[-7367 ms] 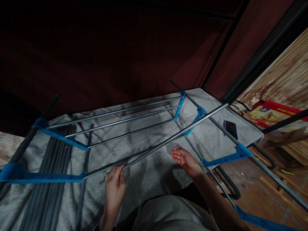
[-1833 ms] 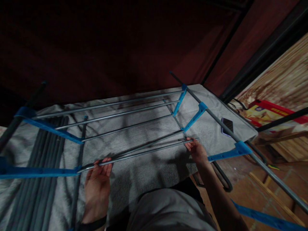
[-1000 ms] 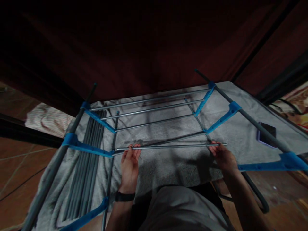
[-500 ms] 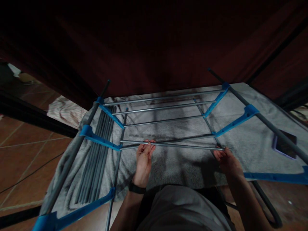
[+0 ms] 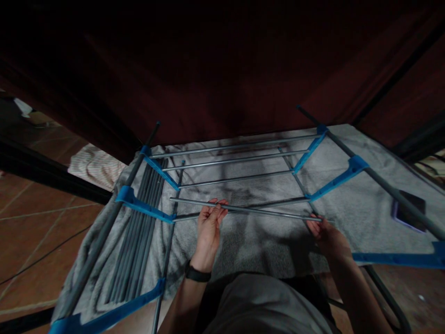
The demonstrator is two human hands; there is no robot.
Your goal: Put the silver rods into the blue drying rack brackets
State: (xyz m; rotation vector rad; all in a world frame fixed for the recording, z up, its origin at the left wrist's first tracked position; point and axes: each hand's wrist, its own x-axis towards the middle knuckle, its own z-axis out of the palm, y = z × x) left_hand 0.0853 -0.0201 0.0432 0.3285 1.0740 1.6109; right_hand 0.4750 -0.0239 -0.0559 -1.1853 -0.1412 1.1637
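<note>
A loose grey metal tube (image 5: 264, 211) lies across both my hands, slanting down to the right. My left hand (image 5: 210, 218) pinches it left of its middle, and its left end sticks out past the fingers. Near the right end, my right hand (image 5: 321, 227) has its fingers closed round it. Behind and below runs a fixed crossbar (image 5: 278, 203) of a rack frame. Blue plastic brackets, a left bracket (image 5: 149, 208) and a right bracket (image 5: 332, 180), join the frame's grey poles. Farther back, several crossbars (image 5: 236, 161) span the two sides.
Several spare grey tubes (image 5: 134, 246) lie side by side on a grey blanket (image 5: 250, 241) at left. A phone (image 5: 410, 211) rests on the blanket at right, beneath a long pole (image 5: 396, 192). A dark red curtain (image 5: 225, 83) hangs behind. Lower blue brackets (image 5: 114, 311) stand near my arms.
The tube's left end has risen and shifted slightly left, while its right end has dropped a little, so it tilts more. Both hands keep hold of it. The view has shifted slightly.
</note>
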